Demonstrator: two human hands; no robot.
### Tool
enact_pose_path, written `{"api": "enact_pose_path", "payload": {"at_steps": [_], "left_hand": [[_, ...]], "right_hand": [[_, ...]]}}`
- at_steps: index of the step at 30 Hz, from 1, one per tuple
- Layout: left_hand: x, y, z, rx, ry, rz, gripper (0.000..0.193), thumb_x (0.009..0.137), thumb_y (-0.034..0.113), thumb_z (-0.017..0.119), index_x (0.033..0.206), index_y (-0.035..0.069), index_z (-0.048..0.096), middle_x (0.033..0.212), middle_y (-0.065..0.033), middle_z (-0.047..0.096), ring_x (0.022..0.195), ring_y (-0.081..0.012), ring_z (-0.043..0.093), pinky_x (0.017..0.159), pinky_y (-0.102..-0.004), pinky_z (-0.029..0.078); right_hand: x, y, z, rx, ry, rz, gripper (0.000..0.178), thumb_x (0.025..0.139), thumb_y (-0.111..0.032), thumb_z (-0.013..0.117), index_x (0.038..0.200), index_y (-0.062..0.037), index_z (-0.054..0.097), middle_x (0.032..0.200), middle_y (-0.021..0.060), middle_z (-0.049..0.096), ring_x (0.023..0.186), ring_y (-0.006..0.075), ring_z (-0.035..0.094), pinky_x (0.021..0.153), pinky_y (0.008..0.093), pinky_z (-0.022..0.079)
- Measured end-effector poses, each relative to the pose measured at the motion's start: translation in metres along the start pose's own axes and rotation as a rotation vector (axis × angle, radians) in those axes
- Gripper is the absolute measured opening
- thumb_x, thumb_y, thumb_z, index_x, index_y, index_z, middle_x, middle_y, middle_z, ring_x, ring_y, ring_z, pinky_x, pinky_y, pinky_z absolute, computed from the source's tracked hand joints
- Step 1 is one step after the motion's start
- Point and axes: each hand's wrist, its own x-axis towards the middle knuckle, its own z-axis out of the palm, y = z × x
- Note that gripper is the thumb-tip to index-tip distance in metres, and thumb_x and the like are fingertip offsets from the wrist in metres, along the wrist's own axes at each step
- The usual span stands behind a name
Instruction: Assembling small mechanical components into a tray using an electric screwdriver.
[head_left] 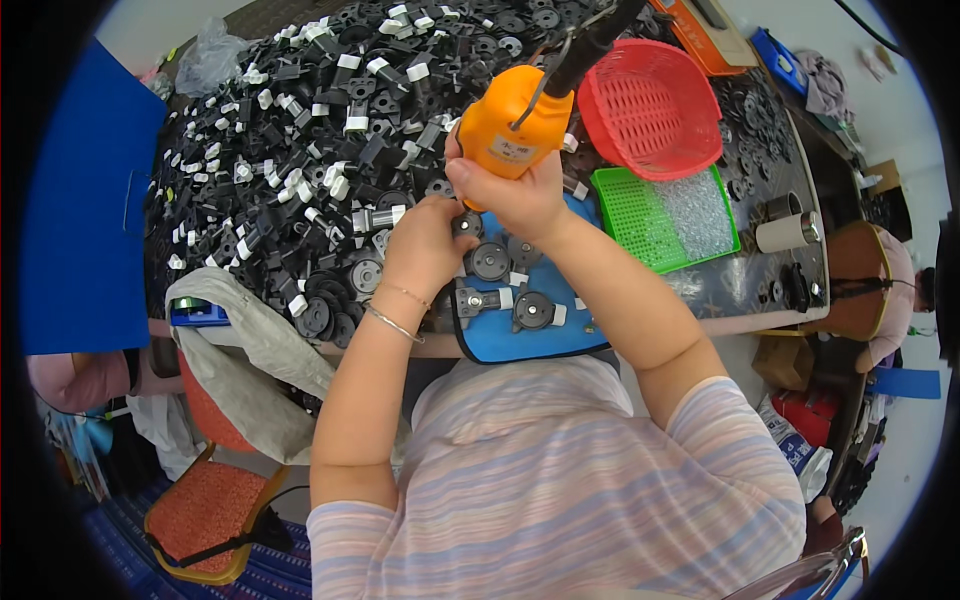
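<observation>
My right hand (522, 198) is wrapped round an orange electric screwdriver (510, 112) that hangs from a black cable sleeve above. Its tip points down at a small black part with a round disc (467, 226). The fingers of my left hand (425, 240) are closed on that part, steadying it beneath the tip. Under my hands lies a blue mat (490, 346). On the mat rest several black assemblies with round discs and white tabs, among them one disc (489, 262) and another disc (534, 311) nearer to me.
A big heap of black and white parts (310, 130) covers the table's left and far side. To the right stand a red basket (652, 110), a green tray (640, 225) of small shiny pieces and a white cup (787, 232). Grey cloth (245, 330) hangs over the near left edge.
</observation>
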Motion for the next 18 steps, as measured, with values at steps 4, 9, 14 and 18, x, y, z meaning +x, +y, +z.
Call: {"api": "enact_pose_path", "payload": {"at_steps": [4, 9, 14, 18], "left_hand": [[0.002, -0.003, 0.003, -0.041, -0.009, -0.001, 0.036, 0.065, 0.011, 0.074, 0.097, 0.0, 0.064, 0.098, -0.0153, 0.06, 0.091, -0.0333, 0.059, 0.079, -0.0388, 0.047], [-0.006, -0.003, 0.008, 0.01, 0.084, 0.021, 0.039, 0.066, 0.01, 0.073, 0.102, 0.0, 0.063, 0.098, -0.0162, 0.06, 0.093, -0.0339, 0.058, 0.081, -0.0387, 0.047], [-0.034, 0.003, 0.017, 0.058, 0.368, 0.208, 0.041, 0.071, 0.003, 0.064, 0.111, -0.002, 0.055, 0.106, -0.0176, 0.056, 0.099, -0.0357, 0.053, 0.085, -0.0401, 0.044], [-0.078, -0.01, -0.004, 0.295, 0.469, 0.082, 0.029, 0.068, 0.008, 0.067, 0.097, 0.005, 0.061, 0.1, -0.01, 0.058, 0.096, -0.0276, 0.052, 0.082, -0.0404, 0.038]], "right_hand": [[0.009, 0.005, -0.007, 0.056, -0.123, -0.023, 0.022, 0.075, -0.001, 0.064, 0.093, -0.0013, 0.054, 0.083, 0.0052, 0.057, 0.066, 0.0096, 0.056, 0.056, 0.022, 0.048], [0.013, -0.018, -0.015, 0.157, -0.077, -0.022, 0.024, 0.074, -0.011, 0.065, 0.093, -0.0018, 0.052, 0.085, 0.01, 0.055, 0.066, 0.0143, 0.056, 0.06, 0.0263, 0.047], [-0.004, -0.051, -0.041, 0.211, -0.064, -0.134, 0.03, 0.077, -0.023, 0.062, 0.095, -0.0049, 0.047, 0.087, 0.009, 0.047, 0.063, 0.0159, 0.051, 0.06, 0.0292, 0.043], [-0.043, -0.056, -0.072, 0.17, 0.014, -0.088, 0.03, 0.077, -0.025, 0.062, 0.094, -0.0049, 0.047, 0.087, 0.0081, 0.045, 0.064, 0.0152, 0.051, 0.059, 0.0286, 0.041]]}}
